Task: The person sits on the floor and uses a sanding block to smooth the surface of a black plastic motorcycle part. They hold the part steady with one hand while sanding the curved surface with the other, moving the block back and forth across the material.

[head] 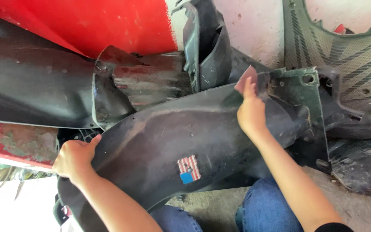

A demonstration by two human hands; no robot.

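Two knees in blue jeans (263, 206) were seen nearest, just below the curved black mudguard (172, 141), which was taken as the landmark. One striped sticker (189, 169) was stuck on the mudguard's lower middle. The left hand (74, 158) was closed around the mudguard's left edge. The right hand (250, 111) was pressed flat, fingers together, against the mudguard's upper right rim, with one small piece of reddish sandpaper (247, 78) held under the fingertips. Behind the mudguard, two more black plastic panels (142, 81) were stacked, touching it. To the mudguard's right, one ribbed grey footboard (357, 56) was leaned. Beyond the mudguard, one red panel (99, 21) was set against a white wall (254, 30).
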